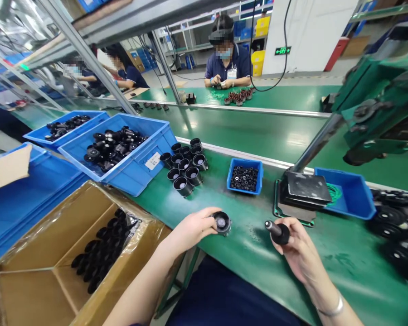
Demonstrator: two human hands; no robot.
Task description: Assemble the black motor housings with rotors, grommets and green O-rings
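My left hand (201,226) is closed on the rim of a black cup-shaped housing (223,222), which stands on the green table with its open end up. To the right, my right hand (297,249) grips a black shaft part (278,232) above the table. Its thin, light-tipped end points toward the upper left, and a wider black disc sits against my fingers. Beyond my left hand, several more black cup housings (184,183) stand grouped. A small blue bin (230,181) of black rings (245,178) is between and beyond my hands.
A green bench press (363,108) stands on a dark base at the right, near a blue bin (357,203) and dark round parts (399,253). At the left are blue crates (136,167) of parts and a cardboard box (37,290). A co-worker (228,63) sits opposite.
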